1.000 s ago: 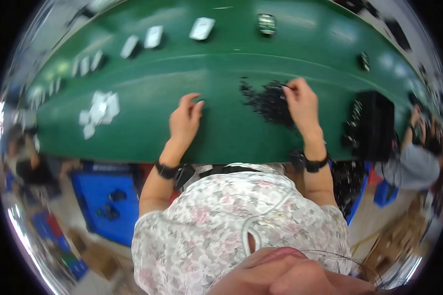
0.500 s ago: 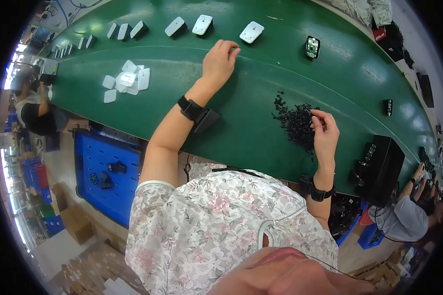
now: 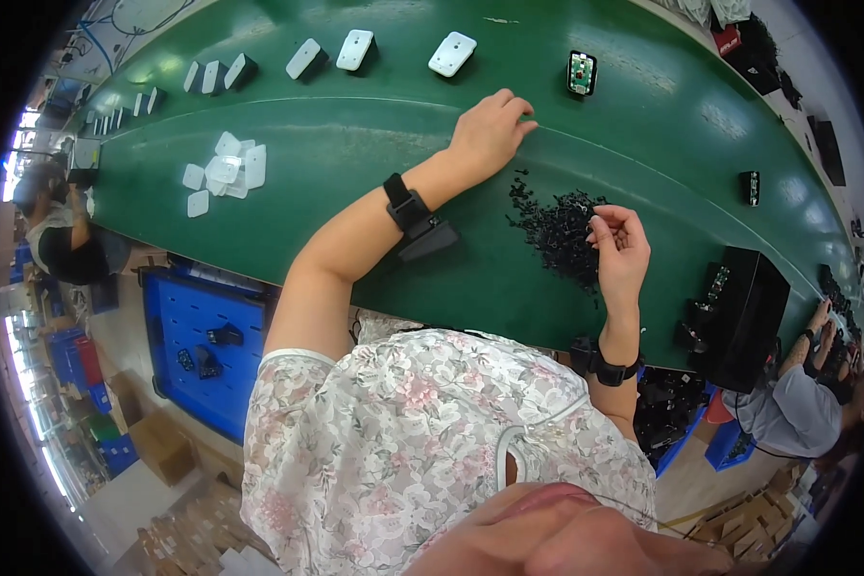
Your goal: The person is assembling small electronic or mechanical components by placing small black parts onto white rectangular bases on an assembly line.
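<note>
Two bare hands are showing in my head view, well apart over a green table (image 3: 355, 125). I am seeing the left hand (image 3: 490, 130) hovering above the middle of the table, palm down, its fingers bending loosely and standing apart from one another. The right hand (image 3: 622, 240) is sitting at the right edge of a pile of small black parts (image 3: 562, 240), thumb and fingertips bunching close together; at this size I can't fairly tell whether they are pinching a piece. That pile is lying on the table just right of centre, to the near right of the left hand. Farther off, an open black case (image 3: 581, 73) is showing its green circuit board, and a white-topped case (image 3: 452, 55) is standing to its left, with more such cases trailing toward the far left. Loose white plates (image 3: 254, 165) are overlapping in a heap on the left. A black box (image 3: 756, 326) is standing at the right, and a blue tray (image 3: 194, 312) is holding a few dark parts at the near left. Beyond the box, a co-worker in grey (image 3: 797, 413) is sitting along the right.
</note>
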A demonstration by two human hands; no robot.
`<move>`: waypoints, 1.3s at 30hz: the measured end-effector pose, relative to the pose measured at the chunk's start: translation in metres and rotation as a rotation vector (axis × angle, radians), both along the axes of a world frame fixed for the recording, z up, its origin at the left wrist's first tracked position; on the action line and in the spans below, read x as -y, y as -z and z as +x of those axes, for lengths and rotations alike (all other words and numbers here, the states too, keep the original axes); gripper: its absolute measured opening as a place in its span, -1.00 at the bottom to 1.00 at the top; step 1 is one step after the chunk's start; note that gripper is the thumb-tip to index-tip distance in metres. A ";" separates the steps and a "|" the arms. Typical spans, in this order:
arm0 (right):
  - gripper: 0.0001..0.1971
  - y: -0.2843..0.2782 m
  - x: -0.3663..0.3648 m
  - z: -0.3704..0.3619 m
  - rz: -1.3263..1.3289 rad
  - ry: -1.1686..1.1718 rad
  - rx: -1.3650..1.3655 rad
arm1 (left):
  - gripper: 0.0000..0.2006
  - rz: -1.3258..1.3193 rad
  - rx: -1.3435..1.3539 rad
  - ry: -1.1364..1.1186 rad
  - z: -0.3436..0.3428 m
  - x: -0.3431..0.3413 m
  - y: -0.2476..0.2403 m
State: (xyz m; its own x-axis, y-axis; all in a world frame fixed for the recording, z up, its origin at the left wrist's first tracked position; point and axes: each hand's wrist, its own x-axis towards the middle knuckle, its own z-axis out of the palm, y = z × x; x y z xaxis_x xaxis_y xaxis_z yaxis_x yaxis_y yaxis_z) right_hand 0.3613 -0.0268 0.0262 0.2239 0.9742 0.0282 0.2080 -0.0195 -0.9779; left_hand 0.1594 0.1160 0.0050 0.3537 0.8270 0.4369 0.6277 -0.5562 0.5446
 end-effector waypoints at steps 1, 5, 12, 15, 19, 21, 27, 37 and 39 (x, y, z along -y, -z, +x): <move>-0.86 0.000 -0.001 -0.002 0.011 -0.004 -0.016 | -0.82 0.033 0.000 0.002 0.002 -0.005 -0.002; -0.86 -0.001 -0.003 -0.006 0.044 -0.029 -0.057 | -0.81 0.078 -0.069 -0.069 0.006 -0.018 -0.008; -0.86 0.004 0.012 0.015 0.091 0.081 -0.035 | -0.75 0.314 -0.044 -0.352 -0.067 0.006 -0.028; -0.86 0.008 0.010 0.019 0.101 0.033 -0.025 | -0.74 0.449 -0.246 -0.719 -0.173 0.012 -0.017; -0.86 0.006 0.003 0.012 0.099 0.006 -0.041 | -0.54 0.016 -0.648 -1.130 -0.259 0.056 -0.010; -0.87 0.004 0.003 0.004 0.115 -0.005 -0.045 | -0.54 -0.049 -0.702 -1.154 -0.273 0.072 -0.002; -0.86 -0.002 0.009 -0.016 0.133 -0.105 -0.031 | -0.76 0.041 -0.705 -1.038 -0.282 0.080 0.020; -0.85 -0.012 0.013 -0.051 0.168 -0.247 -0.059 | -0.71 0.000 -0.367 -0.727 -0.197 0.104 -0.003; -0.85 -0.015 0.006 -0.059 0.182 -0.265 -0.108 | -0.61 0.067 -0.225 -0.661 -0.186 0.103 -0.014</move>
State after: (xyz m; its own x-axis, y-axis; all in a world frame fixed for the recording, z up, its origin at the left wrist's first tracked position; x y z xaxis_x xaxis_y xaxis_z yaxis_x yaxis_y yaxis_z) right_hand 0.3021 -0.0330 0.0417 -0.0247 0.9801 0.1970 0.0772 0.1983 -0.9771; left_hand -0.0266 0.0131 0.0190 -0.1265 0.8739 0.4693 0.9393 -0.0465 0.3398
